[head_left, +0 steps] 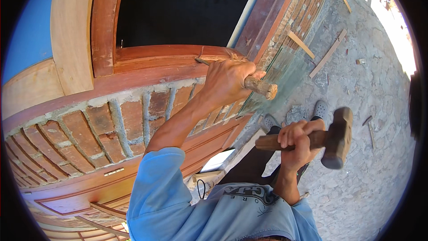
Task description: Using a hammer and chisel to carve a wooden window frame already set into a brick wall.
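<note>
My left hand [226,76] is closed around a chisel [269,91]; its worn wooden handle end juts out past my thumb. The chisel's tip lies at the reddish-brown wooden window frame [156,64], on the lower rail near its corner, where the wood looks cut and splintered. My right hand [298,139] grips the short wooden handle of a hammer [339,138] with a heavy, blocky metal head. The hammer is apart from the chisel, lower and to its right.
Below the frame runs a brick wall [129,120], with a panelled wooden door [80,196] beneath. A glass sheet [278,80] stands by the wall. Wood strips [327,53] and a small T-shaped tool [370,131] lie on the rough grey floor [356,187], near my clogs [320,108].
</note>
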